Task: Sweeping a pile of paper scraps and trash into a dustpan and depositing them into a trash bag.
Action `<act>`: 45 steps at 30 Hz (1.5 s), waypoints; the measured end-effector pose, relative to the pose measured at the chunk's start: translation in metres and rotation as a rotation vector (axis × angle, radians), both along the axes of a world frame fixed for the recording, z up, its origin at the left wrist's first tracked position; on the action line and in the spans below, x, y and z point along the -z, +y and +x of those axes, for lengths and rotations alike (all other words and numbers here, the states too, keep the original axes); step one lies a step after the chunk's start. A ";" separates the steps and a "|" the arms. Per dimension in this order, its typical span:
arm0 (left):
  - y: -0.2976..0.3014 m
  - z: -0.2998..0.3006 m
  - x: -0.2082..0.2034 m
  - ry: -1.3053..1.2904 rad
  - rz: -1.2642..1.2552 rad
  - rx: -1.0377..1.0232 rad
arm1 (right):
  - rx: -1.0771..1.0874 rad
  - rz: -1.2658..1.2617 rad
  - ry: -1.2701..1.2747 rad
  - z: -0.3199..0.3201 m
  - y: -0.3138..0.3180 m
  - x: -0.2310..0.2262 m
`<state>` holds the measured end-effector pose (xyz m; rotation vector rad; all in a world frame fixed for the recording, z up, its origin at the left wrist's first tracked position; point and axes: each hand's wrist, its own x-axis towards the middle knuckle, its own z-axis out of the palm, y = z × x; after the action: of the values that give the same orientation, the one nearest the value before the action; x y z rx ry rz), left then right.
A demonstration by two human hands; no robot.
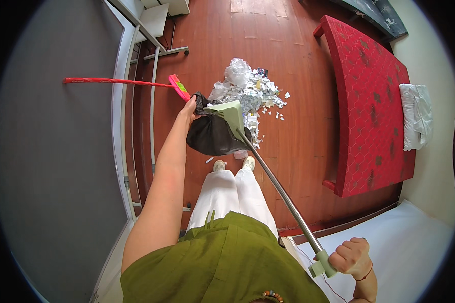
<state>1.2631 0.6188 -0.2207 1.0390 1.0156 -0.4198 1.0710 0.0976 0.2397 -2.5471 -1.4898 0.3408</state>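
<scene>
My left hand is closed on the gathered rim of a black garbage bag, which hangs above the floor in front of my feet. In my right hand is the end of the long metal handle of a dustpan. The light green pan sits tilted at the mouth of the bag; what lies inside the bag is hidden. Beyond it, a heap of torn white paper and clear plastic spreads over the floor. A broom with a pink head and red stick leans at the left, near my left hand.
On the right stands a low bed or platform with a red patterned cover and a white pillow. A grey panel on a metal frame runs along the left. A wheeled stand leg and a white chair are farther back.
</scene>
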 end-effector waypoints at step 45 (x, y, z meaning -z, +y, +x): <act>0.025 -0.187 0.076 0.112 0.440 -0.086 | -0.463 -0.297 -0.181 0.020 0.324 0.073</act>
<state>1.0760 0.6441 -0.2969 1.3680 1.2824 -0.1870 1.0905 0.4219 0.1666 -2.4673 -2.2546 0.4268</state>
